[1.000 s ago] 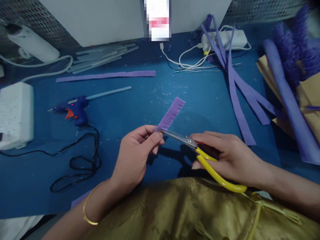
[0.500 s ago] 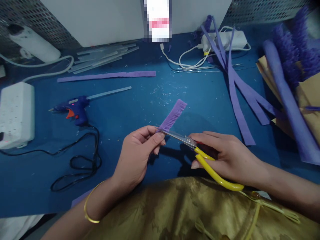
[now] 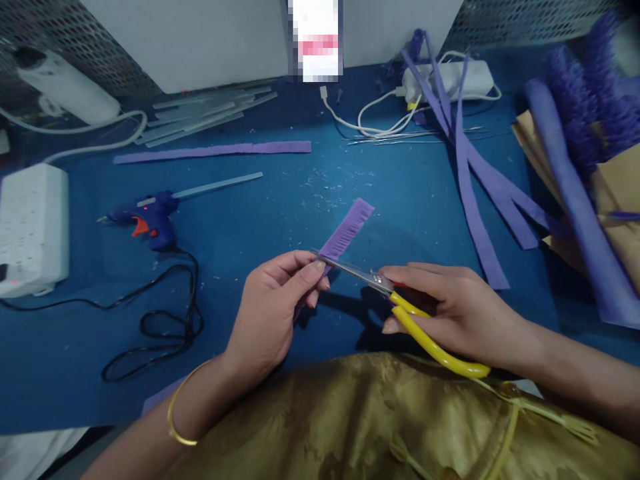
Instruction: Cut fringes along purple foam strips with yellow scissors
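Note:
Between thumb and fingers, my left hand [image 3: 277, 303] pinches a purple strip [image 3: 349, 229] that looks like felt or crepe paper. The strip's upper part points away from me and has a row of fine slits along one edge, like a fringe. Its lower end runs down behind my fingers, mostly hidden. My right hand [image 3: 450, 313] grips yellow-handled scissors [image 3: 360, 275], with fingers in the loops. The metal blades lie across the strip right beside my left thumb, and they look nearly closed.
A blue glue gun [image 3: 150, 219] with a glue stick in it lies left, its black cord [image 3: 193, 293] looped below. Behind are another purple strip [image 3: 215, 152] and clear glue sticks [image 3: 210, 115]. Long purple strips [image 3: 470, 180], wires and a white power strip [image 3: 480, 79] lie right.
The scissor blades have closed slightly on the strip. Both hands stay in almost the same place.

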`<state>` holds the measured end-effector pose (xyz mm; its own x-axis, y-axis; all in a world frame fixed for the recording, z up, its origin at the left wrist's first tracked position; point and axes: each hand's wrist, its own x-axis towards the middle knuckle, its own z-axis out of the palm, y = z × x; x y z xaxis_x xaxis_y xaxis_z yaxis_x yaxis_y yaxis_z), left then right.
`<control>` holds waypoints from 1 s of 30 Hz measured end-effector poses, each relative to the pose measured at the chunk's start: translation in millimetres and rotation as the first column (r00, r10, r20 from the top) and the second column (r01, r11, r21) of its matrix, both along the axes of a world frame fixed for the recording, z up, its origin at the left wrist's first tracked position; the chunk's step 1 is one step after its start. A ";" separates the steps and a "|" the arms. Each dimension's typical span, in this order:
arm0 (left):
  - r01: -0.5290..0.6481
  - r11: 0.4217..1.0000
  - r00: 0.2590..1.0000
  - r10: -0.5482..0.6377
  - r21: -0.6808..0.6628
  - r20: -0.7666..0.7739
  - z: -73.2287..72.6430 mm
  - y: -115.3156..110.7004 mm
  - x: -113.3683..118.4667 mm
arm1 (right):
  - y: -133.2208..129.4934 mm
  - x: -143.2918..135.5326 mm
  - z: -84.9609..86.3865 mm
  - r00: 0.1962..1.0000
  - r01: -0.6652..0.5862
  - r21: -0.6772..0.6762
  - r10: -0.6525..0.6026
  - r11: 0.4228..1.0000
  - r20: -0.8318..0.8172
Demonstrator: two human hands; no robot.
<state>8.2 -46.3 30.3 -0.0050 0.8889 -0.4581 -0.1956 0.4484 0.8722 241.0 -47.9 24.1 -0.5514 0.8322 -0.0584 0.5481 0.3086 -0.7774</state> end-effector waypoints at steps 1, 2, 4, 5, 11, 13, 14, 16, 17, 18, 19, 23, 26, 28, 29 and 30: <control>-0.001 1.000 1.000 0.002 -0.004 0.003 0.2 0.0 -0.3 | 0.0 0.2 0.0 1.000 0.002 0.000 -0.002 1.000 -0.006; -0.004 1.000 1.000 0.004 -0.009 0.010 0.5 0.0 -0.4 | -0.1 0.4 -0.1 1.000 0.001 -0.005 -0.001 1.000 -0.013; -0.009 1.000 1.000 0.009 -0.017 0.021 0.8 0.3 -0.5 | -0.1 0.7 -0.5 1.000 0.002 -0.013 -0.003 1.000 -0.026; -0.011 1.000 1.000 0.012 -0.022 0.025 0.9 0.6 -0.5 | 0.0 0.8 -0.8 1.000 0.002 -0.018 -0.002 1.000 -0.032; 0.004 0.998 0.993 0.003 -0.067 0.116 0.7 4.3 -1.2 | 1.8 1.0 -1.3 0.996 -0.015 -0.118 0.005 0.993 -0.086; 0.030 0.994 0.985 -0.012 -0.102 0.170 1.0 6.1 -2.0 | 2.7 0.9 0.0 0.995 -0.025 -0.203 0.005 0.979 -0.098; 0.041 0.993 0.982 -0.020 -0.114 0.186 1.3 6.8 -2.4 | 3.1 0.7 0.8 0.995 -0.028 -0.240 0.004 0.970 -0.100; 0.047 0.992 0.982 -0.024 -0.121 0.189 2.2 7.6 -2.8 | 3.6 0.3 2.4 0.995 -0.021 -0.278 -0.008 0.960 -0.103; 0.043 0.992 0.984 -0.022 -0.117 0.179 2.7 7.6 -2.9 | 3.8 0.0 3.0 0.994 -0.014 -0.278 -0.016 0.960 -0.105; 0.040 0.993 0.986 -0.020 -0.115 0.166 3.1 7.5 -3.0 | 3.8 -0.3 3.4 0.994 -0.007 -0.271 -0.023 0.963 -0.108; 0.039 0.993 0.988 -0.021 -0.115 0.151 3.4 7.2 -3.0 | 3.8 -0.6 3.6 0.994 -0.002 -0.260 -0.028 0.966 -0.110; 0.033 0.995 0.996 -0.025 -0.099 0.080 3.2 5.6 -2.6 | 3.1 -1.3 2.4 0.995 0.019 -0.202 -0.039 0.979 -0.095; 0.005 0.999 1.000 -0.004 -0.039 0.025 2.0 4.7 -2.3 | 2.1 -0.8 0.5 0.997 0.032 -0.131 -0.041 0.991 -0.067; -0.018 1.000 1.000 0.018 -0.003 -0.003 1.1 4.3 -2.2 | 1.3 -0.4 -0.5 0.999 0.033 -0.078 -0.036 0.996 -0.036; -0.024 1.000 1.000 0.024 0.008 -0.013 0.7 4.1 -2.3 | 0.9 -0.2 -0.7 0.999 0.032 -0.056 -0.033 0.998 -0.020; -0.025 1.000 0.999 0.025 0.014 -0.020 0.2 3.8 -2.4 | 0.6 -0.1 -0.8 0.999 0.032 -0.042 -0.032 0.999 -0.006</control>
